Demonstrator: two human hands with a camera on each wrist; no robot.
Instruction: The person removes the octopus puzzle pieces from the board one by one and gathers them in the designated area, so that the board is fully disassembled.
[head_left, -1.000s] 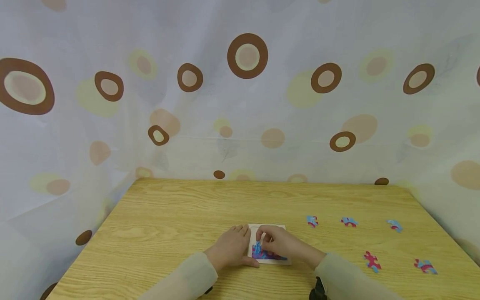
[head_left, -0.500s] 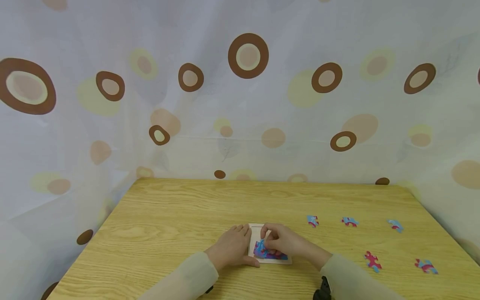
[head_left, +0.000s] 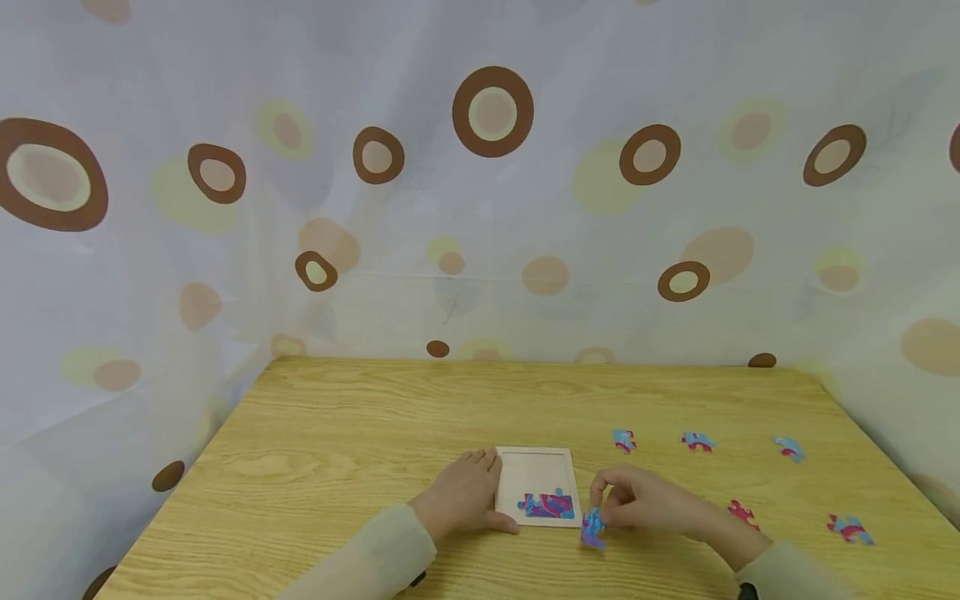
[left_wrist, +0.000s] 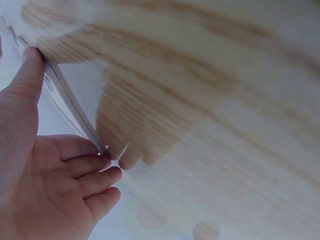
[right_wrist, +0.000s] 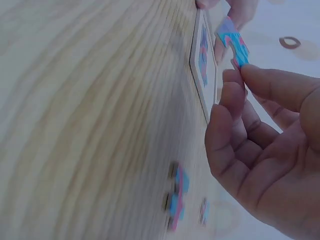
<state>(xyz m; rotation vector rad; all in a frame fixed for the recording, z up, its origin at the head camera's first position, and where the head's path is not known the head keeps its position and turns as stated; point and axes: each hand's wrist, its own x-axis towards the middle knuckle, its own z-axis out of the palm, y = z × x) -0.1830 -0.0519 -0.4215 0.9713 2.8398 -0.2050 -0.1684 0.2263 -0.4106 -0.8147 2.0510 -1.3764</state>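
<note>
My right hand (head_left: pixel 637 498) pinches a blue and purple jigsaw piece (head_left: pixel 592 530) between thumb and fingertips, just off the near right corner of a pale puzzle tray (head_left: pixel 531 472). In the right wrist view the pinched piece (right_wrist: pixel 235 44) stands up from the fingertips. A few joined blue, pink and purple pieces (head_left: pixel 551 505) lie along the near side inside the tray. My left hand (head_left: pixel 463 496) rests at the tray's left side, thumb by the near corner. Its fingers, fairly straight, meet the tray's edge (left_wrist: pixel 75 112) in the left wrist view.
Several loose jigsaw pieces lie on the wooden table (head_left: pixel 360 417) to the right: a blue and red one (head_left: pixel 624 441), two farther along the back row, a red one (head_left: pixel 742 513) partly behind my right arm, and another (head_left: pixel 851 529) at far right. A patterned curtain (head_left: pixel 480 208) surrounds the table.
My right hand has lifted the blue and purple jigsaw piece out of the tray and carried it right, past the tray's edge. The left hand has stayed in place.
</note>
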